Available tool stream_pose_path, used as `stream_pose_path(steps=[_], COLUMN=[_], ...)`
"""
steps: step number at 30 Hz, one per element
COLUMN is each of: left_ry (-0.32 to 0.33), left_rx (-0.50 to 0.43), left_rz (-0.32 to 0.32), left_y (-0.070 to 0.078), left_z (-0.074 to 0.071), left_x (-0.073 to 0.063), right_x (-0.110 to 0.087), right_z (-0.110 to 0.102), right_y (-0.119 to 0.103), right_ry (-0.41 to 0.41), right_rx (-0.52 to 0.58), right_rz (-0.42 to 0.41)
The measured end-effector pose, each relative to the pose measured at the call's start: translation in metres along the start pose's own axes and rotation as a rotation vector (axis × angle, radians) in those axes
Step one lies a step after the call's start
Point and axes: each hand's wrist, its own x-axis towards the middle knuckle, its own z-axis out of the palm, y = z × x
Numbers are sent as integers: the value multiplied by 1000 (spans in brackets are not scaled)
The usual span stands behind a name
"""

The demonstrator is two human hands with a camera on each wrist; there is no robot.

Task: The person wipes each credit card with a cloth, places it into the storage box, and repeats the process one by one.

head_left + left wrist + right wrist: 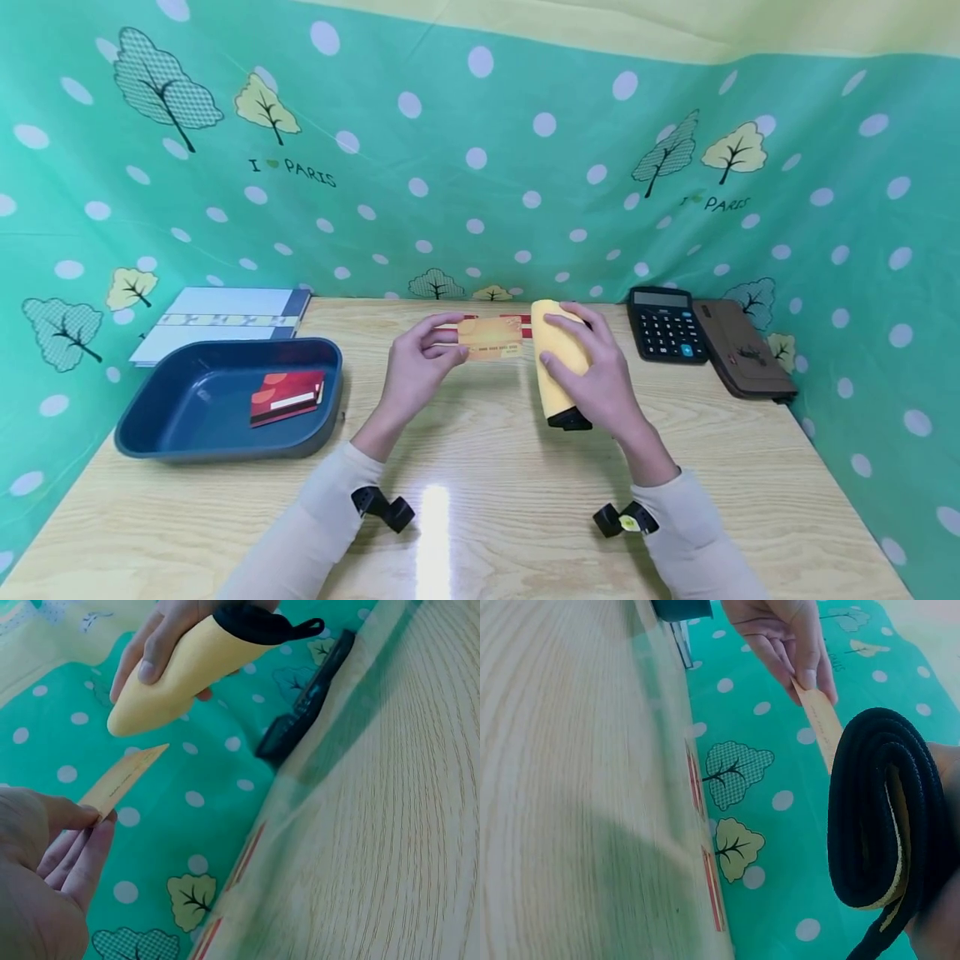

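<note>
My left hand [423,367] pinches a gold-orange bank card [491,337] by its left end, thumb on one face and fingers behind. Opposite it, my right hand [600,367] grips a folded yellow cloth [557,358] with black edging. The cloth's rolled layers [874,817] show end-on in the right wrist view. In the left wrist view, a black loop hangs at one end of the cloth [187,675]. Card and cloth are held above the table, a small gap between them in the head view.
A blue bin [195,417] at left holds red cards [287,398]. Behind it lies a white-and-blue folder [225,312]. A black calculator [667,325] and a brown wallet [742,350] lie at right. Red-and-white strips [527,326] lie at the table's back edge, by the curtain.
</note>
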Motion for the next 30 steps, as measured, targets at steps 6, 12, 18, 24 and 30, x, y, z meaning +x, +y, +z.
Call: stream_pose_path(steps=[6,12,18,24,30], left_ry=[-40,-60,-63,-63,-60], left_rx=[-84,-97,-106,-158,-194], left_rz=[-27,-44,-51,-75,-93], left_y=[-1,-2,-1,3,5], left_z=[1,3,5,9,11], left_x=[-1,-1,-2,-3,-4], right_x=[-1,-3,-3,-3,-3], right_z=[5,8,10,11,11], right_y=[-1,-1,-1,-2,-3], right_ry=[-12,-24,-36,-34,-33], right_rx=[12,12,4,-6,-7], right_rz=[0,-18,-24,-18,-21])
